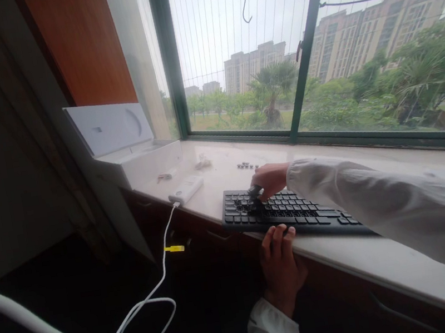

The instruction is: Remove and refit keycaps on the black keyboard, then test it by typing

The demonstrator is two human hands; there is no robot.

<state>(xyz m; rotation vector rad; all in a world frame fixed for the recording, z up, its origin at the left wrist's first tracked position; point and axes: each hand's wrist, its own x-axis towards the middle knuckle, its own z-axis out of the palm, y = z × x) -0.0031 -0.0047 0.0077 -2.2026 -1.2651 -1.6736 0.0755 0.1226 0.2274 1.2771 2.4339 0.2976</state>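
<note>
A black keyboard (297, 212) lies at an angle on the pale window sill (372, 258). My right hand (270, 178) reaches over its far edge, fingers pinched on a small dark piece that looks like a keycap (255, 189), above the keyboard's left part where the keys look uneven. My left hand (280, 267) comes up from below the sill and grips the keyboard's near edge, fingertips on the front row. A short row of loose dark keycaps (247, 165) lies on the sill just beyond my right hand.
A white power bank (186, 189) sits left of the keyboard, and its white cable (157, 289) hangs off the sill in a loop. An open white box (126, 148) stands at the far left corner. Small bits (203, 163) lie near the window frame. A white chair rail (32, 326) is lower left.
</note>
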